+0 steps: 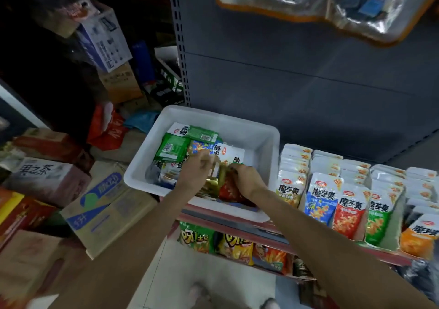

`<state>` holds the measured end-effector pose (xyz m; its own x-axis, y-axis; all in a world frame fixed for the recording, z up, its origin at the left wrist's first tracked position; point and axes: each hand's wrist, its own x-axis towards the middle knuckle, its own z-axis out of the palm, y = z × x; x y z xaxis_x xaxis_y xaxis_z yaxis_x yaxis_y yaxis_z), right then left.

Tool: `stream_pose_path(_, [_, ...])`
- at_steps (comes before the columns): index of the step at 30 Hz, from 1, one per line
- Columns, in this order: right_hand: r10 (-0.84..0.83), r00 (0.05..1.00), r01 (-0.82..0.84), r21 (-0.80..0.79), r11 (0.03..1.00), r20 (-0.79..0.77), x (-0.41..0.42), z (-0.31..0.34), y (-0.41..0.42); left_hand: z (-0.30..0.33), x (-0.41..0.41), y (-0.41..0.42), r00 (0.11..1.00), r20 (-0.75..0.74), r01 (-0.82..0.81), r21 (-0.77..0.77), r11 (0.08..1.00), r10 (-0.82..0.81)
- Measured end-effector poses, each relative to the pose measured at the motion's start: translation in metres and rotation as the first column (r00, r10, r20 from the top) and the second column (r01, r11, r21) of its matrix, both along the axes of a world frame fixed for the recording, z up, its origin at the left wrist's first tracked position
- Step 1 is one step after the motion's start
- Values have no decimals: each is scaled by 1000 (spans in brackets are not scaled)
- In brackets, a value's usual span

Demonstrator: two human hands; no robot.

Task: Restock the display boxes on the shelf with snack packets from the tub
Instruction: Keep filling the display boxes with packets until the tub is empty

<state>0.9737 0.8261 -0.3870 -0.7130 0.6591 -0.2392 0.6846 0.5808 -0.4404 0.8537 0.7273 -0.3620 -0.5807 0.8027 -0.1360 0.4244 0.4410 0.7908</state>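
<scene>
Here, in the head view, a white tub (261, 139) sits at the left end of the shelf (273, 231), just beside the display boxes (301, 204), presumably so packets need only a short carry to the right. Both hands are down inside the tub, over its near half. The left hand (193, 173) has its fingers curled among the loose snack packets (175, 148), apparently pinching a gold-green packet (215, 180), though blur hides exactly which fingers close on it. The right hand (247, 180) lies knuckles-up with its fingers bent down into the red packets (228, 191) at the tub's near right corner; whether it already grips one I cannot tell. Green packets lie toward the tub's far left corner, a white-and-blue one near its middle, jumbled flat, which suggests the hands are sorting by flavour before lifting.

In the display boxes the packets stand upright in rows, faces forward, each colour in its own lane, so the picked flavour likely has to match a lane. Cardboard cartons (99, 204) are stacked to the left of the shelf.
</scene>
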Motion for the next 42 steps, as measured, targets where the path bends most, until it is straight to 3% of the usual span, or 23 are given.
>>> stream_pose_path(3, [-155,968,144,-66,987,-199,14,16,10,11,3,2,999,-18,-40,66,997,41])
stream_pose_path(5, [-303,899,220,-273,937,-317,28,32,15,19,7,8,999,3,-41,77,996,41])
stream_pose_path(8, [-420,814,162,-537,828,-402,48,58,18,32,18,19,996,88,3,180,984,-19])
stream_pose_path(12, [-408,795,101,-565,819,-449,83,80,28,53,49,41,990,38,117,272,955,-132])
stream_pose_path(17, [-470,735,219,-485,847,-489,123,77,44,59,82,68,978,8,196,285,938,-207])
stream_pose_path(22, [-446,785,294,-375,879,-429,144,63,46,45,104,80,970,-8,237,229,944,-241])
stream_pose_path(26, [-480,725,351,-336,874,-493,151,72,48,38,111,86,964,-29,264,158,951,-263])
stream_pose_path(28, [-426,758,353,-239,905,-494,152,74,51,35,116,87,956,-80,289,106,952,-281])
stream_pose_path(32, [-294,885,311,-11,950,-360,149,72,54,32,123,87,975,-125,207,182,961,-186])
stream_pose_path(37, [-191,975,217,318,923,-112,146,57,54,24,127,89,928,-273,294,123,948,-253])
stream_pose_path(42, [-121,991,87,388,918,64,141,45,49,12,133,84,891,-351,314,15,949,-289])
